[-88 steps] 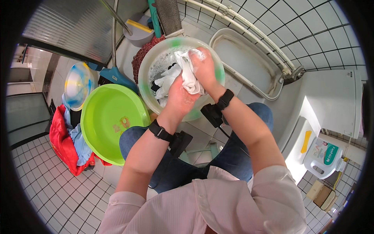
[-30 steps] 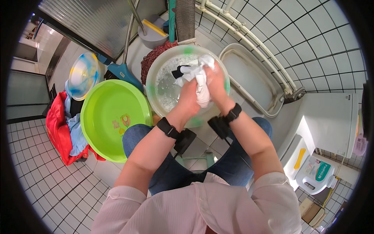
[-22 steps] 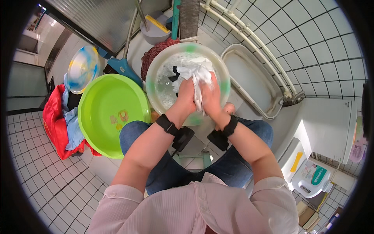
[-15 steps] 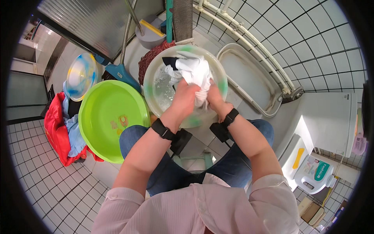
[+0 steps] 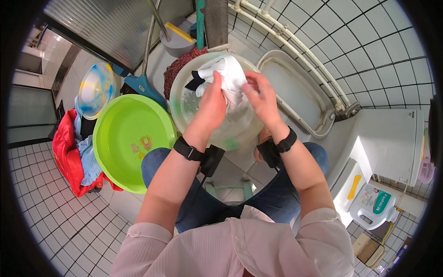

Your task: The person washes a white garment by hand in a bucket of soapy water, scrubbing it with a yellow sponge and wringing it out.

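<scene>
A wet white garment [image 5: 229, 76] with a black part at its left end is bunched up over a round pale basin [image 5: 178, 99] with green patches. Cloudy, sudsy water shows in the basin around the cloth. My left hand [image 5: 213, 105] grips the garment from its near left side, thumb up and the other fingers partly hidden behind the cloth. At the right edge of the cloth my right hand [image 5: 263, 98] has its fingers bent, with thumb and fingertips closed on the fabric. Black straps with small black boxes circle both wrists.
A green tub [image 5: 124, 152] stands at the left, beside red and blue clothes [image 5: 69, 152] and a clear bowl [image 5: 97, 90]. Behind are a mop head [image 5: 177, 69] and a grey bucket [image 5: 177, 44]. Right lie a long tray [image 5: 295, 87] and a white detergent jug [image 5: 374, 205].
My right hand has moved up and turned, its fingers now at the cloth's right edge. The left hand has shifted slightly left, and the bunched garment has risen a little.
</scene>
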The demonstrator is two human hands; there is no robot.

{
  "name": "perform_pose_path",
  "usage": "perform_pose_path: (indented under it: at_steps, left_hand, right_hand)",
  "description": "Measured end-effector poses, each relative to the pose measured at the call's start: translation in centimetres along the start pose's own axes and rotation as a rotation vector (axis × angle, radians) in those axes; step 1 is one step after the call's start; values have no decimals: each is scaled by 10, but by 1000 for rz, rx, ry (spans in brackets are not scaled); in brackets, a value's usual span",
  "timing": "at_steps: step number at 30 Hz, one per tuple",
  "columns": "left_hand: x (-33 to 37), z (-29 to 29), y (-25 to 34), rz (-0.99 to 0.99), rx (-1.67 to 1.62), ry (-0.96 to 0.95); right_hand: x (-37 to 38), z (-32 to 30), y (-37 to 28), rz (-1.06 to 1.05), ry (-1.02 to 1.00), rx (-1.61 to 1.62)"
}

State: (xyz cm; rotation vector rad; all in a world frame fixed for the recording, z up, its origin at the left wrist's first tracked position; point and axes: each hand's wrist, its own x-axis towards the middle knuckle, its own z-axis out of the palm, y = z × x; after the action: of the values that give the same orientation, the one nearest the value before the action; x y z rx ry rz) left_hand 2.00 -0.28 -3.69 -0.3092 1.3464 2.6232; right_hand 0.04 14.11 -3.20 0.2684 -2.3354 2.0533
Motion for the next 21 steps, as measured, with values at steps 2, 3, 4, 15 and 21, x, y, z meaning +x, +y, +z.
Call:
perform_pose_path:
  at_steps: [2,3,4,15,21]
  left_hand:
    - [-8,11,-3,-30,164,46]
    - [-12,17,-5,-74,175,91]
    - [-14,15,-5,-116,239,97]
    - [-12,2,10,-182,-393,147]
    - [2,-20,34,-284,-617,234]
  right_hand:
    - [-4,9,-21,-168,-54,-416]
    - [-3,9,-19,-159,-44,-419]
    - [2,11,-18,-50,-49,-425]
    - [30,-19,1,464,111,636]
    - [36,-49,12,554,227,962]
